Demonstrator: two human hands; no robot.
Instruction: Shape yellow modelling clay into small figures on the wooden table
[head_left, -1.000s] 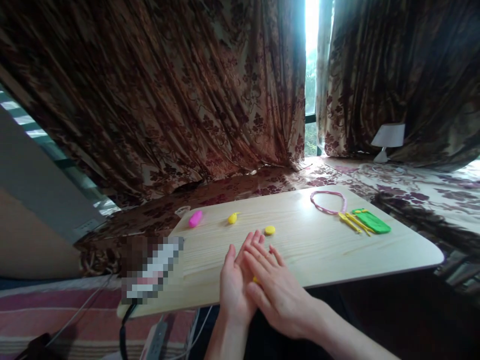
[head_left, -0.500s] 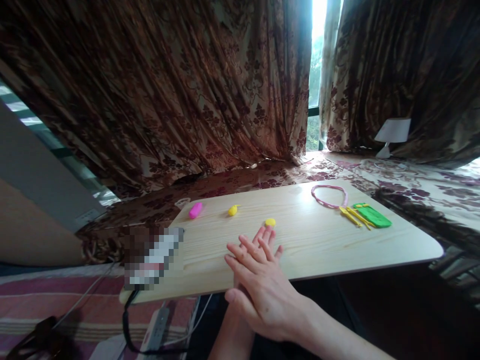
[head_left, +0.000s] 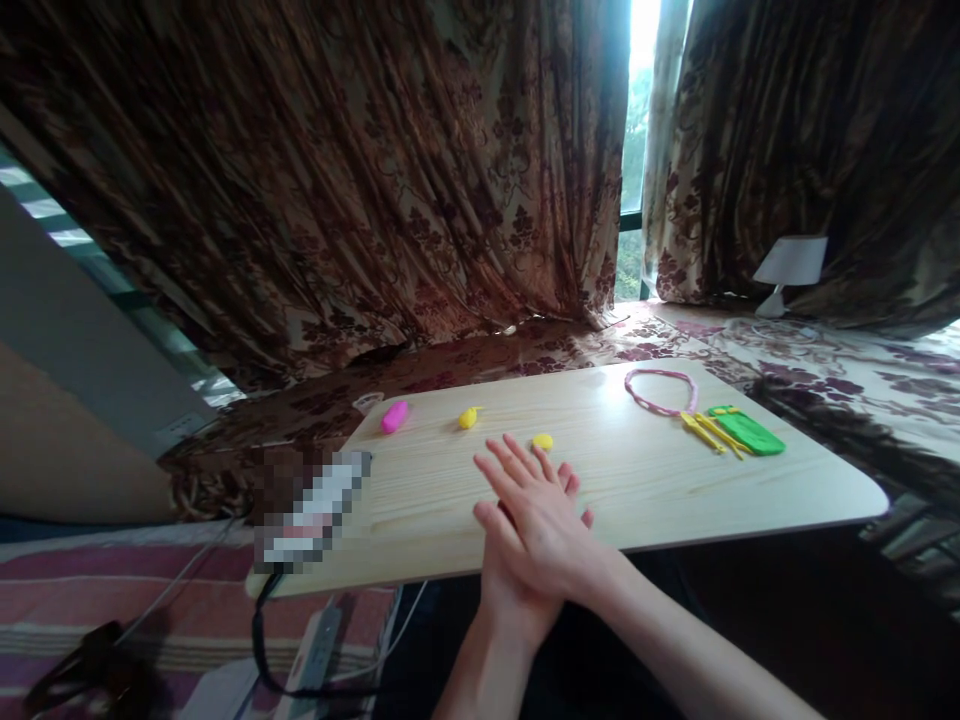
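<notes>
My right hand (head_left: 536,520) lies across my left hand (head_left: 516,582), palm to palm, over the near edge of the table. The right fingers are stretched out toward the upper left. Beneath them, the left hand is mostly covered; its fingertips and thumb tip show at the right side. Whatever is between the palms, if anything, is hidden. Just beyond the fingers sits a flat yellow clay disc (head_left: 542,442). Farther left are a yellow clay lump (head_left: 468,418) with a thin tip and a pink clay roll (head_left: 394,417).
On the light wooden table (head_left: 435,500), the right side holds a pink twisted loop (head_left: 636,400), yellow strips (head_left: 705,434) and a green clay slab (head_left: 752,432). A pixelated device (head_left: 319,510) with a black cable lies at the left edge. A lamp (head_left: 791,262) stands behind.
My right hand has slid back over the left, its fingers now turned more to the left. The left fingertips have drawn back from the yellow disc. The clay pieces stay put.
</notes>
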